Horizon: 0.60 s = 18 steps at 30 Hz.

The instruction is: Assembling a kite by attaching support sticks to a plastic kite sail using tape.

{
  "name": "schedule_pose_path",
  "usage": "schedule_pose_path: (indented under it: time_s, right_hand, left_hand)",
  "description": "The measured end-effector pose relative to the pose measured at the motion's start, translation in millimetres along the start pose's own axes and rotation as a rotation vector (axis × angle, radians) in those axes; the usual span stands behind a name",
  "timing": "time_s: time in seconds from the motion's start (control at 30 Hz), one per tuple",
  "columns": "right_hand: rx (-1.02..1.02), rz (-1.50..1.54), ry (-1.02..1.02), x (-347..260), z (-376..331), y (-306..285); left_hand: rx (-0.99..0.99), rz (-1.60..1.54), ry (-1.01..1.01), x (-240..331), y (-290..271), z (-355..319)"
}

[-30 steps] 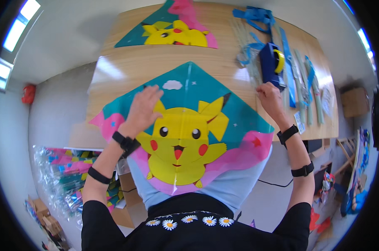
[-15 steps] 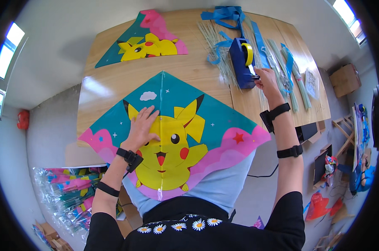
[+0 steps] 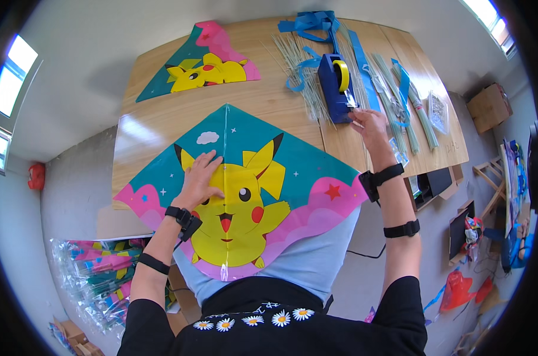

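Observation:
A diamond-shaped kite sail (image 3: 316,160), teal and pink with a yellow cartoon figure, lies partly on the table and partly over my lap. Down its middle runs a clear shiny strip. My left hand (image 3: 201,181) rests on the figure's face with its fingers spread, pressing the sail flat. At the front of a dark blue tape dispenser (image 3: 330,89), my right hand (image 3: 371,126) pinches the loose end of the clear tape (image 3: 351,101) close to the cutting edge. A yellow-cored roll (image 3: 340,76) sits in the dispenser.
A second, folded kite sail (image 3: 212,68) lies at the table's far left. Thin pale rods (image 3: 304,71), blue ribbon (image 3: 316,24) and a clear bag of small parts (image 3: 438,113) lie at the right of the wooden table (image 3: 275,98). Plastic-wrapped kites (image 3: 102,279) fill a box lower left.
My right hand has shifted slightly left and toward me at the dispenser's front. The whole view has moved a little. My left hand stays on the sail.

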State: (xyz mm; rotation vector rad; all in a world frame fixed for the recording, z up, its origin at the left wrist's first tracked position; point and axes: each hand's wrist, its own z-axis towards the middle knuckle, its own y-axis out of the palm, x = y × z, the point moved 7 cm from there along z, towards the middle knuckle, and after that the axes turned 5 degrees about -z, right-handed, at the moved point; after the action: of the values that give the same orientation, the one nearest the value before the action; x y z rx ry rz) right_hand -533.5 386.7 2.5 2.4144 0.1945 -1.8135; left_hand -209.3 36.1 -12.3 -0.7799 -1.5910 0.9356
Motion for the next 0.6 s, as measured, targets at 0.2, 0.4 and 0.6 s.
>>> schedule_pose_path:
  time_s: [0.2,0.4,0.6]
  right_hand:
    - [-0.089,0.526,0.332,53.0,-11.6,-0.1]
    - [-0.002,0.755,0.45,66.2,-36.1,1.8]
    - [-0.008,0.632,0.325,48.9,-23.1,21.2]
  left_hand:
    - [-0.003,0.005,-0.014,1.4,1.1,0.7]
    - [0.012,0.02,-0.002,-1.4,-0.5,-0.4]
    - [0.015,-0.016,0.003,-0.8,2.0,-0.5]
